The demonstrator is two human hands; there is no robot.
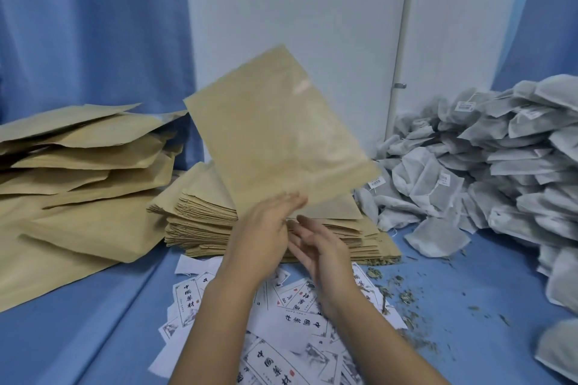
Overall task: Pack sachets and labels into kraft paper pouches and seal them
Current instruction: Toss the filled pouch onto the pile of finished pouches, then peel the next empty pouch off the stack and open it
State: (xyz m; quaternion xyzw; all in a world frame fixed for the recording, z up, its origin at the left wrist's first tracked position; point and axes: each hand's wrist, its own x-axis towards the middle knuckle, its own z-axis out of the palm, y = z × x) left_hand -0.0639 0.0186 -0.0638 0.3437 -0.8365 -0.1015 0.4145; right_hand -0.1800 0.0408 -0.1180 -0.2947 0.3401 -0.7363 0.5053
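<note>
While the left hand (262, 234) grips a tilted kraft pouch (278, 131),
the right hand (319, 250) is open just below, over scattered labels (303, 325).

A packing workroom: heaped kraft pouches (203, 212), sachets (500, 159), printed labels (301, 319).

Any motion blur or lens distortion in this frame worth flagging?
Head view: raised pouch and left hand are motion-smeared; labels and sachet pile are fairly sharp; the wide lens bows the door edge; light is soft and even, without harsh glare.
</note>
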